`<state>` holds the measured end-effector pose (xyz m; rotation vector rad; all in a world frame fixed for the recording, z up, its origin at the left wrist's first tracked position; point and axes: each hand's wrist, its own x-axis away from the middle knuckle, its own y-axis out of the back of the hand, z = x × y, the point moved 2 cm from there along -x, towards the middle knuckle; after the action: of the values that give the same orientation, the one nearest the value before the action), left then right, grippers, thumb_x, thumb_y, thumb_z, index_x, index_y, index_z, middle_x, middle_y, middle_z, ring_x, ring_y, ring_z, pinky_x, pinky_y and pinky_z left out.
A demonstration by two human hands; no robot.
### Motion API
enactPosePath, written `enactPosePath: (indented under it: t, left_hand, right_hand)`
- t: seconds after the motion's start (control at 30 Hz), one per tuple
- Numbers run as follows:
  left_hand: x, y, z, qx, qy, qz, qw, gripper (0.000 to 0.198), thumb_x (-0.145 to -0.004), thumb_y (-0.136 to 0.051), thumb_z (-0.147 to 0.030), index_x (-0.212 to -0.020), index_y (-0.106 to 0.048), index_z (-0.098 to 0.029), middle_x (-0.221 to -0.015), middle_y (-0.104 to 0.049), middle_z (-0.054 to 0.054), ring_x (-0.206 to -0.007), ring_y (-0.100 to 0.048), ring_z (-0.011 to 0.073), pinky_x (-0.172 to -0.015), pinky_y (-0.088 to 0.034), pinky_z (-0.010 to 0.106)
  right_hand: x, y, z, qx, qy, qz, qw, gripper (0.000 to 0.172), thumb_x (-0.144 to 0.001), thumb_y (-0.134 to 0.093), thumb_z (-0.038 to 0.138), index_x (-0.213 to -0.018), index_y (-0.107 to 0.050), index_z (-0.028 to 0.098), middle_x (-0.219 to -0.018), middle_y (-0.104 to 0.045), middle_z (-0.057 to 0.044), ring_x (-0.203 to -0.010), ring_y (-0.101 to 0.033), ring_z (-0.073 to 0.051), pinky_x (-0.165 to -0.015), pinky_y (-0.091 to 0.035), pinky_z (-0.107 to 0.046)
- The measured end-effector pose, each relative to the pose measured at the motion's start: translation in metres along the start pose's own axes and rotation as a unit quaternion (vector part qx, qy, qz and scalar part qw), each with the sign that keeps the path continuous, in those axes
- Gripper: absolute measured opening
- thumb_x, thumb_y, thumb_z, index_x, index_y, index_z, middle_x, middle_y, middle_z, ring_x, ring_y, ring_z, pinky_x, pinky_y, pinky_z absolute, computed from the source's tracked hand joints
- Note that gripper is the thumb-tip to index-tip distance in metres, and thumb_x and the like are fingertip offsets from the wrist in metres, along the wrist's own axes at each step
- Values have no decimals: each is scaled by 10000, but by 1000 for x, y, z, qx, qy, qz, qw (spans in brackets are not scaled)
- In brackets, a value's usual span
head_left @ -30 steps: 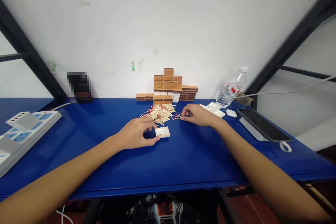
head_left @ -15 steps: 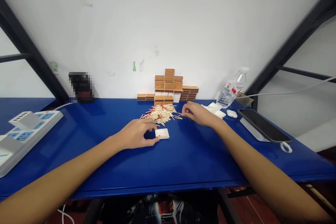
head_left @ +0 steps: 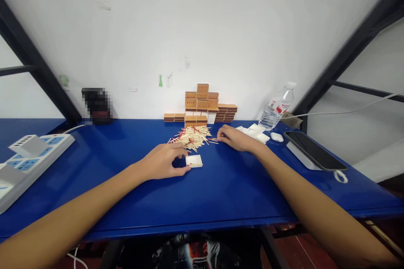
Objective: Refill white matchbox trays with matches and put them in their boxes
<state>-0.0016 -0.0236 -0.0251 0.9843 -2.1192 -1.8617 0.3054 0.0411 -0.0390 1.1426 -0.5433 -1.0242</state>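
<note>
A small white matchbox tray [head_left: 194, 161] lies on the blue table with a few red-tipped matches inside. My left hand [head_left: 166, 161] holds it at its left end, thumb at the near side and fingers at the far side. Behind the tray spreads a loose heap of matches [head_left: 193, 138], heads pointing various ways. At the heap's right edge, my right hand [head_left: 231, 138] is closed in a pinch, its fingertips on the end of a match [head_left: 213, 139] down at the tabletop. Another match lies just in front of those fingertips.
Stacked brown matchboxes [head_left: 202, 104] stand against the wall behind the heap. To the right are white trays [head_left: 254, 131], a water bottle [head_left: 277, 107], a white case [head_left: 277, 137] and a phone [head_left: 315, 150] on a stand. A power strip [head_left: 38, 162] lies left.
My right hand has come down slightly, and the match at its fingertips now lies lower and flatter. My left hand stays on the tray. The view has shifted a little.
</note>
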Motion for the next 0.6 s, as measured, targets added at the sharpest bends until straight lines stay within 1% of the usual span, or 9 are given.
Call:
enactPosePath:
  t: [0.13, 0.27, 0.4, 0.6]
  left_hand:
    - [0, 0, 1, -1, 2, 4, 1000, 313, -923, -652, -474, -1071, -720, -206, -901, -693, 19, -747, -643, 166, -634, -464, 290]
    - [1, -1, 3, -5, 4, 8, 1000, 303, -916, -660, -470, -1058, -718, -209, -908, -687, 16, -746, -636, 164, -638, -458, 297]
    - [1, -2, 3, -3, 3, 7, 1000, 286, -910, -667, -462, -1021, -714, -202, -914, -687, 21, -745, -633, 163, -638, -456, 293]
    - [1, -3, 4, -2, 3, 8, 1000, 302, -906, -677, -461, -1053, -717, -201, -913, -693, 21, -751, -635, 165, -642, -457, 293]
  right_hand:
    - [1, -3, 4, 11, -6, -8, 1000, 194, -994, -473, 278, -882, -601, 186, -976, -609, -108, -862, -585, -225, -809, -473, -349]
    - [-1, -8, 9, 17, 11, -14, 1000, 198, -1009, -446, 263, -898, -592, 188, -991, -614, -111, -893, -597, -229, -831, -476, -358]
    - [-2, -13, 12, 40, 12, -18, 999, 155, -997, -475, 241, -939, -606, 182, -989, -612, -103, -855, -598, -217, -802, -469, -351]
    - [-3, -13, 9, 41, 8, -12, 999, 137, -995, -518, 261, -965, -621, 177, -999, -611, -95, -838, -599, -203, -776, -462, -330]
